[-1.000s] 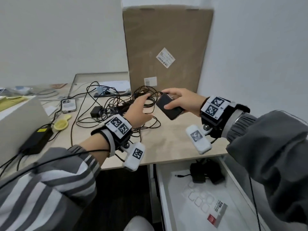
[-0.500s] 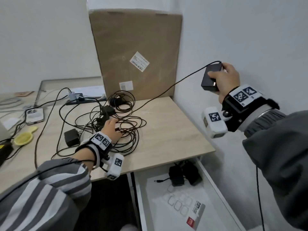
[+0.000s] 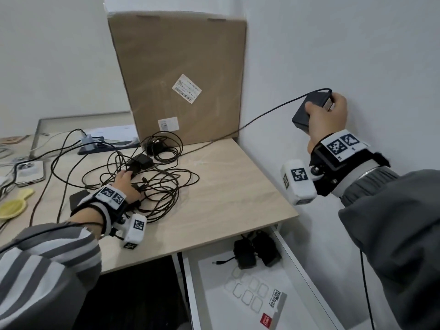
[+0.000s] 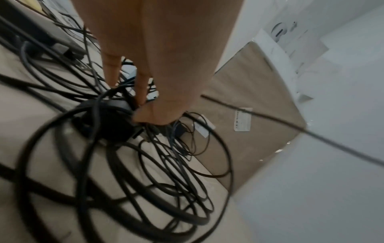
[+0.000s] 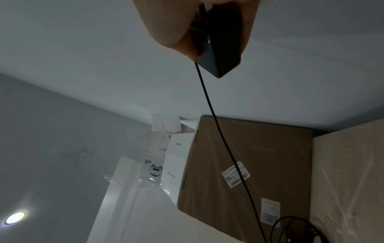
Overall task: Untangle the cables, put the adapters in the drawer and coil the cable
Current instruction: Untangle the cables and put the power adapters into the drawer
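Observation:
My right hand (image 3: 326, 115) grips a black adapter (image 3: 307, 110) in the air by the right wall, above the open drawer (image 3: 302, 263). Its thin cable (image 3: 238, 129) runs taut down to the tangle of black cables (image 3: 164, 186) on the desk. My left hand (image 3: 126, 184) lies flat on that tangle, fingertips at another black adapter (image 3: 139, 161). In the left wrist view the fingers (image 4: 143, 92) press straight down beside an adapter (image 4: 106, 120). The right wrist view shows the held adapter (image 5: 220, 54) with its cable (image 5: 218, 123) hanging away. Two adapters (image 3: 256, 253) lie in the drawer.
A tall cardboard box (image 3: 178, 75) leans against the back wall behind the tangle. Left of the cables are a power strip (image 3: 95, 145), a phone (image 3: 28, 172) and a yellow scoop (image 3: 13, 206). A sticker sheet and a small box (image 3: 273, 310) lie in the drawer.
My right hand has carried the adapter up and to the right, away from the pile, pulling its cable taut. My left hand has dropped onto the tangle and stays there.

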